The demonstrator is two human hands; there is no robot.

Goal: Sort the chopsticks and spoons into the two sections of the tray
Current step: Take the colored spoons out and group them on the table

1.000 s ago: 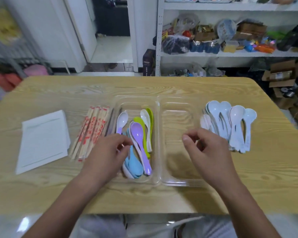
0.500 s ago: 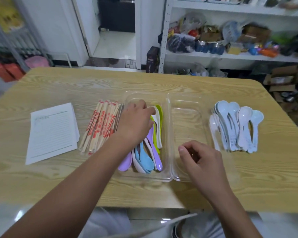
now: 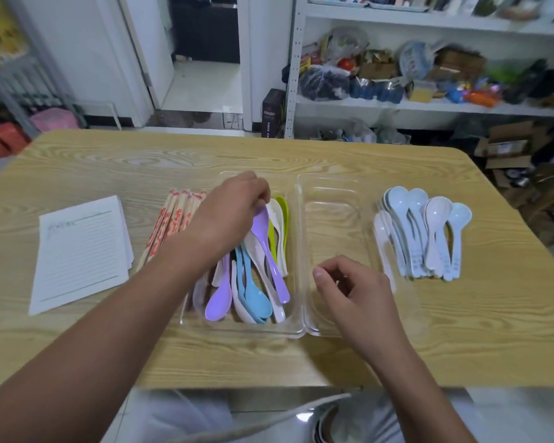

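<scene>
The clear tray [image 3: 330, 180] lay at the centre of the frame on the bench [image 3: 301, 155]. Its left section held the coloured spoons [image 3: 253, 294]. The left hand [image 3: 232, 207] reached into that section, fingers curled down onto the bowl of a purple spoon [image 3: 264, 233]; whether it gripped the spoon could not be told. The right hand [image 3: 355, 292] hovered over the near end of the right section, loosely curled and grasping nothing. Wrapped chopsticks [image 3: 173, 219] lay just left of the tray, and pale spoons [image 3: 429, 233] were piled to its right.
</scene>
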